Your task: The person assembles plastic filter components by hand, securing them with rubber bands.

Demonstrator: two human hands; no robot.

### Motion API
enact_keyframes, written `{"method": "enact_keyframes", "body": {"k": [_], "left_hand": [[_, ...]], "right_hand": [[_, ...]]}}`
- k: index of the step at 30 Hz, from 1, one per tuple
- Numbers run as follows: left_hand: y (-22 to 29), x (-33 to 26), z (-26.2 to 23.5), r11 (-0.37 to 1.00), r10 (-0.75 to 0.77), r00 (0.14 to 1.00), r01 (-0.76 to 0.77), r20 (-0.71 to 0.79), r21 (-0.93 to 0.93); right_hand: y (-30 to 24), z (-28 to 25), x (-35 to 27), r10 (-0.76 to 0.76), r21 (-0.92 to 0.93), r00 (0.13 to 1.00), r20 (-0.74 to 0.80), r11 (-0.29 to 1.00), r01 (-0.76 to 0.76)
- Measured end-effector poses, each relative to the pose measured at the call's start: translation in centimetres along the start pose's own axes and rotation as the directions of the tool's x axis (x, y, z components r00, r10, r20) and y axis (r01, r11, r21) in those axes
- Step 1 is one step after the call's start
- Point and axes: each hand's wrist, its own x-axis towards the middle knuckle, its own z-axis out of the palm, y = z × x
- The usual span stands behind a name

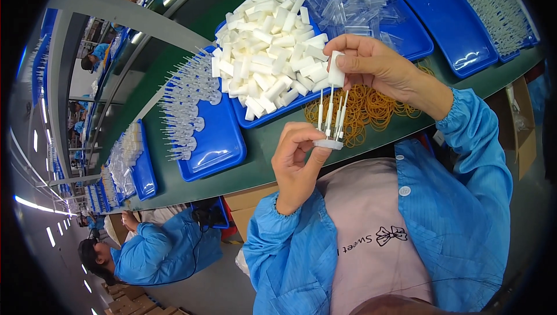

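My left hand pinches the rim of a round whitish base, from which several thin white rods stand up. Thumb and fingers of my right hand grip a small white foam-like block just above these rods. The block's lower end is at the tip of one rod; whether the rod enters it I cannot tell. Behind both hands, a heap of similar white blocks fills a blue tray. Loose yellow-brown rubber bands lie on the green table below my right hand.
Left of the heap, a blue tray bears several rodded round-base pieces. Clear plastic pieces fill a tray at the back. Another blue tray with pale spiky pieces stands far right. A co-worker in blue sits at left.
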Motion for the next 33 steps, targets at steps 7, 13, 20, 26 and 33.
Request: {"method": "enact_keyframes", "body": {"k": [7, 13, 20, 26, 33], "left_hand": [[-0.4, 0.2, 0.1, 1.0, -0.014, 1.0, 0.013, 0.024, 0.019], [-0.5, 0.1, -0.6, 0.977, 0.057, 0.998, -0.053, -0.014, 0.207], [-0.7, -0.1, -1.2, 0.921, 0.126, 0.991, -0.136, 0.053, 0.364], [-0.8, 0.1, -1.7, 0.961, 0.077, 0.995, -0.091, 0.063, 0.261], [-1.8, 0.1, -0.7, 0.985, 0.111, 0.994, -0.112, 0.019, 0.135]], "right_hand": [[0.5, -0.3, 0.1, 0.045, 0.106, 0.999, 0.001, 0.993, -0.045], [-0.7, 0.0, -0.8, 0.036, -0.081, 0.999, -0.02, 0.996, -0.037], [-0.6, -0.7, -1.7, -0.12, -0.476, 0.983, 0.14, 0.862, 0.172], [-0.3, -0.1, -1.6, -0.094, -0.413, 0.973, 0.21, 0.893, 0.175], [0.6, 1.7, -2.6, -0.08, -0.438, 0.972, 0.22, 0.882, 0.172]]}}
